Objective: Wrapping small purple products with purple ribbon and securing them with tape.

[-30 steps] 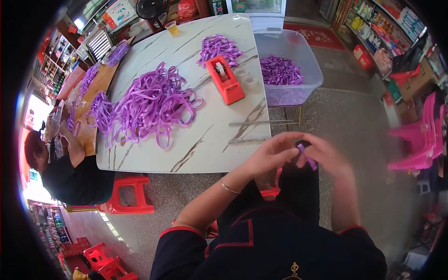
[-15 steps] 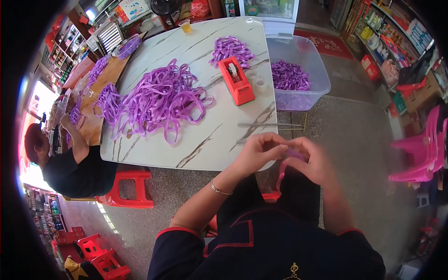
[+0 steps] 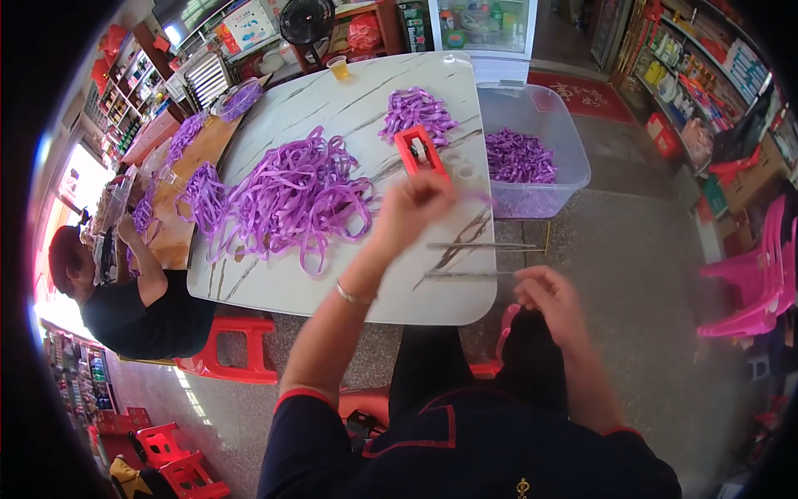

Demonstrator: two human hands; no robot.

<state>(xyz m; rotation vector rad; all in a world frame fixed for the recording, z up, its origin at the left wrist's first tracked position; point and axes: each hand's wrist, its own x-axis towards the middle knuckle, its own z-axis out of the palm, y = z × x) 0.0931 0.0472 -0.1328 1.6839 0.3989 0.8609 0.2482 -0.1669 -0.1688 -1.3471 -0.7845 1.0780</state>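
My left hand [image 3: 416,209] is raised over the table, smeared by motion, in front of the red tape dispenser [image 3: 422,151]. A blurred purple ribbon [image 3: 478,198] trails from its closed fingers to the right. My right hand [image 3: 550,303] is curled at the tip of the nearer thin metal rod [image 3: 470,275], past the table's right edge; what its fingers grip is hidden. A pinkish ribbon [image 3: 505,323] hangs just below it. Left of the dispenser lies a big tangled heap of purple ribbons [image 3: 291,195]. A smaller pile of purple ribbon bundles [image 3: 418,113] sits behind the dispenser.
A second metal rod [image 3: 482,246] juts past the edge of the marbled table [image 3: 366,291]. A clear plastic bin [image 3: 573,179] holding purple bundles stands at the right. A cup [image 3: 337,68] is at the back. At the left, a person [image 3: 141,291] sits at a wooden table.
My hands have parted. The left has moved up and left toward the tape dispenser; the right has stayed near the table's edge, slightly lower. The nearer rod now shows fully.
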